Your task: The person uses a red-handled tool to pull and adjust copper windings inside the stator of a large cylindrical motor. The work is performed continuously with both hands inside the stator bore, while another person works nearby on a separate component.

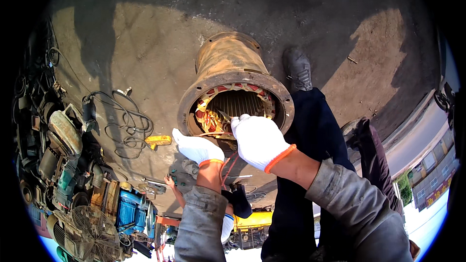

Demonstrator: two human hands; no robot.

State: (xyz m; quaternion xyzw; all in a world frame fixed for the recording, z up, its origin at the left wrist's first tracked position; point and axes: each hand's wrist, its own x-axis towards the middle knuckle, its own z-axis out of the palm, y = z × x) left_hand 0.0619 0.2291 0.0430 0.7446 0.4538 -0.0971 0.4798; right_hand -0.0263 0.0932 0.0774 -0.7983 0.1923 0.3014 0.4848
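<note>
A rusty cylindrical motor stator [233, 60] lies on the ground, its flanged open end toward me. Inside its rim, the windings [209, 119] are wrapped in yellow and red, around a slotted core. My right hand [259, 140], in a white glove with an orange cuff, is closed at the lower right of the opening; a thin pointed piece shows by its fingertips, but what it grips is hidden. My left hand [198, 148], gloved alike, is by the flange's lower left with its fingers stretched out. Reddish lead wires [228, 170] hang between my hands.
A yellow pendant control [158, 140] and a coiled dark cable [130, 123] lie left of the stator. Machine parts, a fan guard [90, 230] and a blue motor [132, 212] crowd the left. Another person's hand [170, 182] is near my left forearm. My shoe [298, 68] stands right of the stator.
</note>
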